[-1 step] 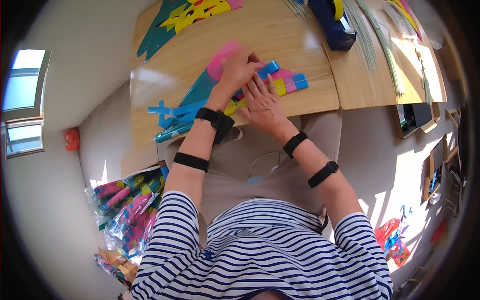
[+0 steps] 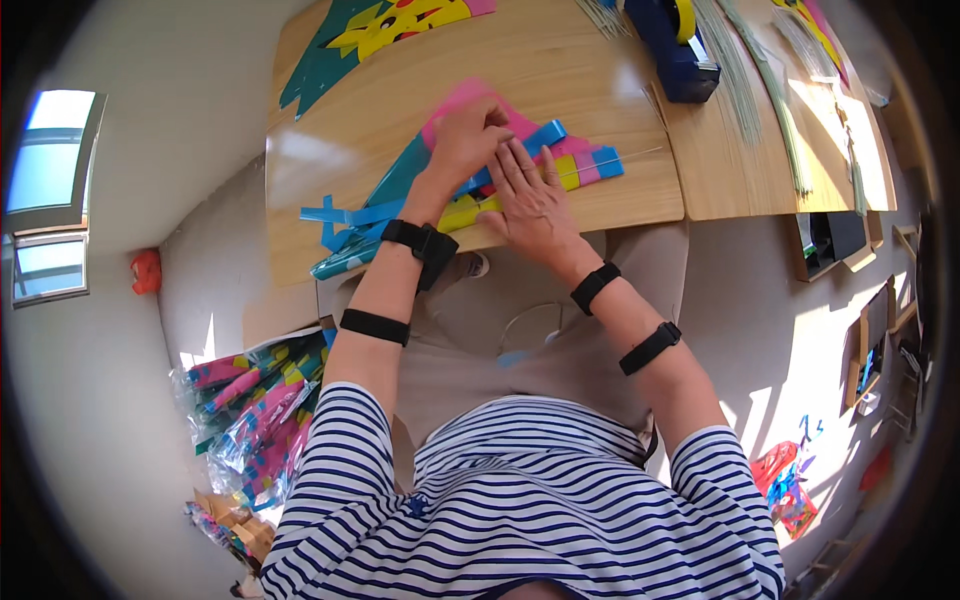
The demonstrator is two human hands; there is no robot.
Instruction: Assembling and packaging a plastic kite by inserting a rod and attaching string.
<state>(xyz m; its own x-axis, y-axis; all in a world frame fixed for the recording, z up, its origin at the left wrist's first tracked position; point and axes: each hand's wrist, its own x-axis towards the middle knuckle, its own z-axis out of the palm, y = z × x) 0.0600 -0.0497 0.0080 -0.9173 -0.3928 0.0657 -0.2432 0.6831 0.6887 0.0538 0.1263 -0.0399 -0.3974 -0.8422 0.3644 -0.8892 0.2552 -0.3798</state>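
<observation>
A kite of thin plastic sheet (image 2: 398, 170), teal, pink, yellow and blue, lies partly folded along the table's near edge. My right hand (image 2: 533, 205) presses on its yellow strip with the fingers stretched out flat. Just beyond those fingertips, my left hand (image 2: 465, 140) is closed with bent fingers over the pink part; what it pinches is hidden. A blue ribbon-like strip (image 2: 545, 135) runs under both hands, and its loose ends stick out at the left. From the kite's blue right tip a thin rod (image 2: 640, 153) juts out.
Another kite sheet (image 2: 385, 35) with a yellow cartoon figure lies at the table's far left. A dark blue tape dispenser (image 2: 680, 60) stands far right, beside bundled thin rods (image 2: 735, 85). Wrapped colourful kites (image 2: 260, 400) are piled low at the left.
My left hand has shifted very slightly, and more of the pink sheet shows beside it. My right hand stays flat on the kite. The whole view has moved a little.
</observation>
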